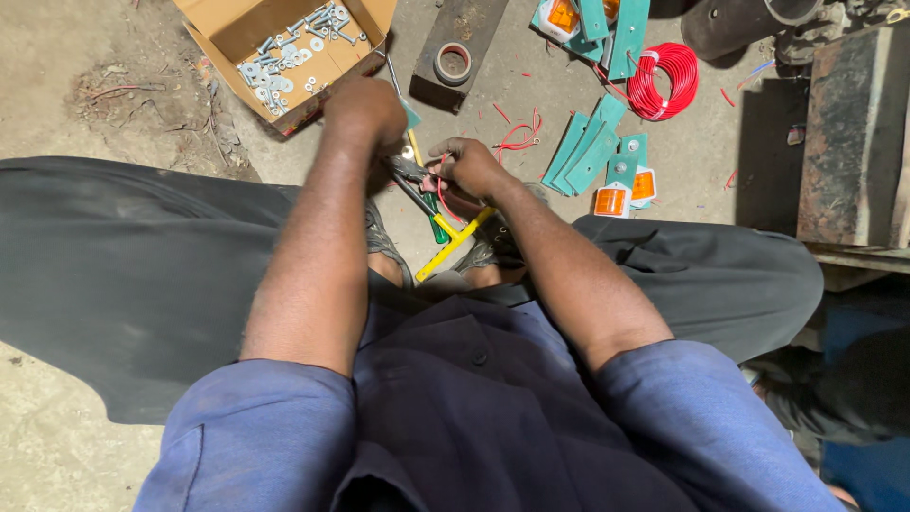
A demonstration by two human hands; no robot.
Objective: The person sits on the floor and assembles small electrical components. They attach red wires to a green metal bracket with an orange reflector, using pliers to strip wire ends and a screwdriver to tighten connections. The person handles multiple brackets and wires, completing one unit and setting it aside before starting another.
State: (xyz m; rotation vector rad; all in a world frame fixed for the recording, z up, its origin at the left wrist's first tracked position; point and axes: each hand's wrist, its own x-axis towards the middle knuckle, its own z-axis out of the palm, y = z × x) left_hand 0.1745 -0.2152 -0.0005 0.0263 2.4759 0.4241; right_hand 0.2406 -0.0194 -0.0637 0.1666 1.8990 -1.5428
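**Two hands meet over thin red wire and a yellow-handled tool**

The right hand has its fingers curled narrow around a short length of thin red wire, the thumb side turned toward the other hand. Just beside it, the left hand is closed into a fist over something dark and metallic, probably the head of a plier-like tool, though the knuckles hide the grip and I cannot tell exactly what it clasps. Below the fingers of both hands runs a tool with yellow plastic handles, slanting down toward the person's lap, crossed by a green-handled screwdriver that lies close under the right hand.

Beyond the left knuckles, further from the body, sits an open brown cardboard box holding a scatter of silver bolts, nuts and washers. Past the right fingertips lie loose red wire offcuts on the concrete floor, then a group of flat teal-green metal brackets, two of them carrying orange rectangular reflector lamps. Further out to that side rests a coil of red insulated wire. A roll of dark tape lies on a dark slab between box and coil.
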